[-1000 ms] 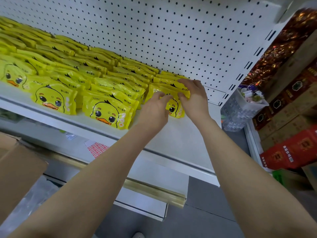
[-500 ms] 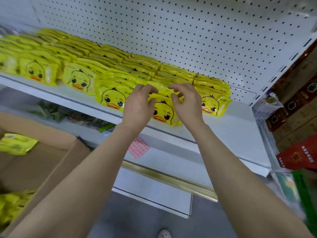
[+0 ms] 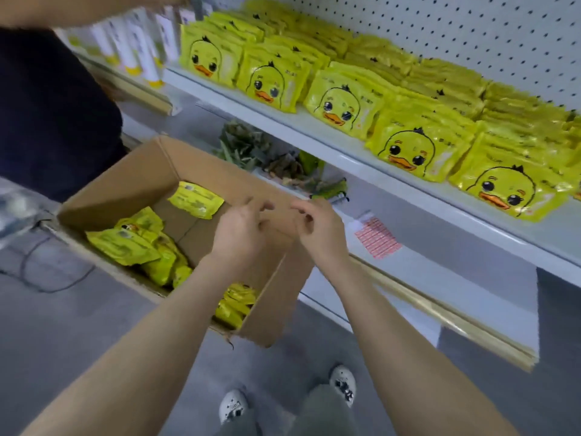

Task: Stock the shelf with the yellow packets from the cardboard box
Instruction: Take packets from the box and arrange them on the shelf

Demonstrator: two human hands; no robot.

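Both arms reaching forward; left hand (image 3: 240, 229) and right hand (image 3: 317, 229) hovering over the cardboard box (image 3: 176, 180), fingers loosely curled, gripping nothing. Yellow packets (image 3: 141, 243) lying in the box at 9 o'clock, partly hidden by the left forearm. Shelf (image 3: 361, 152) rows sitting at 1 o'clock. Hands have come off the shelf packets since earlier.

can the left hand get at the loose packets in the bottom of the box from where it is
Probably yes. The left hand hangs empty above the cardboard box, whose top is open. The yellow packets lie uncovered below and to its left, with nothing between; the right hand is off to the other side.
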